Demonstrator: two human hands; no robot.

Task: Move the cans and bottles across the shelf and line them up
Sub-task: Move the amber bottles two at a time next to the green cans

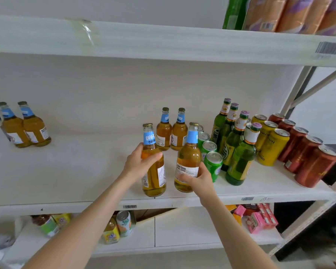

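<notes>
White shelving fills the view. On the middle shelf (76, 171), the left hand (139, 164) grips one amber bottle (153, 184) at its shoulder. The right hand (199, 178) wraps around the lower body of a second amber bottle (189, 156) just beside it. Both bottles are upright near the front edge. Behind them stands another amber pair (171, 133). To the right are green cans (211, 164), green bottles (239, 158), yellow cans (270, 146) and red cans (308, 162). Two more amber bottles (25, 129) stand far left.

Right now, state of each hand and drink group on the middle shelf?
left hand: grips left bottle, upright
right hand: grips right bottle, upright
rear amber pair: upright, untouched
far-left amber pair: upright, side by side
green bottles: upright, in a row
green cans: upright
yellow cans: upright
red cans: upright, in a row
</notes>
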